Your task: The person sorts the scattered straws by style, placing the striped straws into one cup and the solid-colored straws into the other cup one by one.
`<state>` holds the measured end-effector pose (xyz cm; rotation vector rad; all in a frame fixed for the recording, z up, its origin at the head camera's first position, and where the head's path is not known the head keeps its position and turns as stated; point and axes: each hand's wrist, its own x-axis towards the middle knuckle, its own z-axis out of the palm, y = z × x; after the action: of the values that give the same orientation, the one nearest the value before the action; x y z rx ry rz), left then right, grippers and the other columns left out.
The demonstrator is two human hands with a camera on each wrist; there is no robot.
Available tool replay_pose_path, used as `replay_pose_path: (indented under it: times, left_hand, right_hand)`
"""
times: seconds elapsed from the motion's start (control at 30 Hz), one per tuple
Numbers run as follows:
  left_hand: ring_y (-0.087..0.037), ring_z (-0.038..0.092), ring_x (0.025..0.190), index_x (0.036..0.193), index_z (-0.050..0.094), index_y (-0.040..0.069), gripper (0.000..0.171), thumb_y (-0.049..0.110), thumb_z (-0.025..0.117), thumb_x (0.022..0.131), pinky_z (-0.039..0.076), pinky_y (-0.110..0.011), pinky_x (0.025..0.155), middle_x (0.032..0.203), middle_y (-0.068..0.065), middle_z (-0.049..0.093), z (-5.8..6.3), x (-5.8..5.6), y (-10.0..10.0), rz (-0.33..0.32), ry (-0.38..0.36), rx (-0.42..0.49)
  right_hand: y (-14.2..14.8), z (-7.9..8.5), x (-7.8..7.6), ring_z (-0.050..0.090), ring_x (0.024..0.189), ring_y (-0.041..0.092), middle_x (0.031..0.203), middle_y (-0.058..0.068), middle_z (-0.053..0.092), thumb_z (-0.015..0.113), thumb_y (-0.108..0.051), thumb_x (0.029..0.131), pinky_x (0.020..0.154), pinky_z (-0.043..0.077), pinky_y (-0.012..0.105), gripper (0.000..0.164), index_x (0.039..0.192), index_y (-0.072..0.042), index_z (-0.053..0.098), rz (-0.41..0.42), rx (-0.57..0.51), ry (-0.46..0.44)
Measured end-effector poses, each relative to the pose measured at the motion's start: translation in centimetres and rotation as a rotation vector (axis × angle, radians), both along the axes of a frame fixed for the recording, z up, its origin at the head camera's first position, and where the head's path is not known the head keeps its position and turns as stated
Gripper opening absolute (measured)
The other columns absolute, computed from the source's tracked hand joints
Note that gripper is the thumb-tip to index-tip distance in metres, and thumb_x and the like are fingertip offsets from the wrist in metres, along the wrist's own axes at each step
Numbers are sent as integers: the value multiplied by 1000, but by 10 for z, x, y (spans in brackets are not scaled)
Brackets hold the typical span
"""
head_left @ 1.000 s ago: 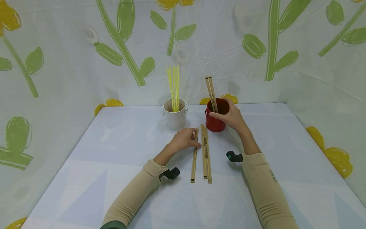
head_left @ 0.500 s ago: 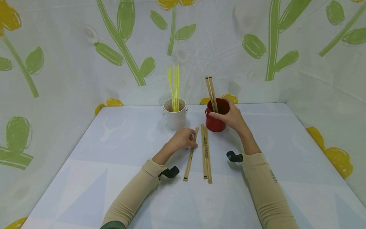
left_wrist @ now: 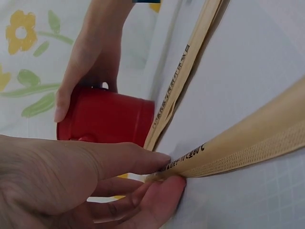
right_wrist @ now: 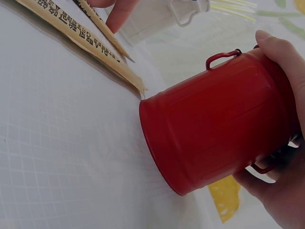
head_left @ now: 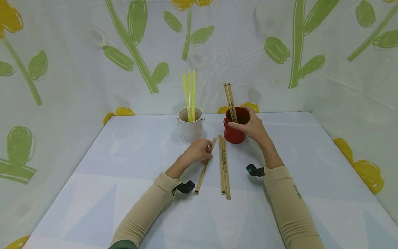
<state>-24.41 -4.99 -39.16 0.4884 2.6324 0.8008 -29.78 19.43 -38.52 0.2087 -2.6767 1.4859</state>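
Note:
My left hand (head_left: 197,150) pinches the far end of a brown paper-wrapped straw (head_left: 202,177) between thumb and fingertips. In the left wrist view, printed characters show on this straw (left_wrist: 228,143), which slants toward me. My right hand (head_left: 254,128) grips the rim of a small red bucket (head_left: 234,136), thumb on its near side. Two paper-wrapped straws (head_left: 229,98) stand in that bucket, leaning left. Several more wrapped straws (head_left: 224,169) lie side by side on the table, to the right of the pinched one. The right wrist view shows the bucket's wire handle (right_wrist: 221,57).
A white bucket (head_left: 189,132) holding thin yellow sticks (head_left: 190,91) stands left of the red one, near the table's (head_left: 105,166) back edge. A curtain (head_left: 230,52) with printed flowers hangs behind. Both wrists wear black cameras (head_left: 186,187).
The near end of the pinched straw has swung left, away from the other straws, and the left hand has shifted slightly left. The right hand stays on the red bucket.

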Motion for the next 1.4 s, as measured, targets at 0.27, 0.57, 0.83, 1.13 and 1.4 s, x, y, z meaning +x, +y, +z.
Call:
replay_pose_path:
  times: [0.27,0.57,0.83,1.13,1.4]
  left_hand:
    - [-12,64,51,130,59,1,46,6,71,86,48,-20,53,83,-7,65,0,-1,-1,-14,17,-13]
    - [-11,63,53,132,58,2,48,9,72,87,47,-19,52,84,-7,64,1,-1,0,-1,-3,-22]
    - [-13,65,58,133,58,4,49,11,73,87,52,-21,54,87,-7,64,0,-2,0,40,-54,8]
    - [-14,66,57,130,59,2,47,11,72,86,54,-24,55,91,-10,66,-2,-8,-6,26,-59,52]
    - [-13,65,55,132,57,0,49,10,71,86,52,-23,55,91,-12,71,0,-10,-9,25,-45,73]
  right_hand:
    - [0,0,1,42,133,28,146,7,46,78,-57,75,103,46,54,95,149,-20,30,-2,0,-4]
    - [0,0,0,42,133,28,146,7,45,78,-57,74,102,47,54,96,149,-20,30,-8,1,-7]
    - [0,0,0,41,134,28,147,7,45,78,-56,75,104,46,54,97,150,-20,29,-9,-4,-12]
    - [-1,-1,-1,42,133,26,146,5,45,78,-59,73,102,47,54,98,149,-21,29,-11,-3,-6]
    - [0,-2,-1,43,133,26,146,6,46,78,-59,74,102,47,54,98,149,-20,29,-9,-3,0]
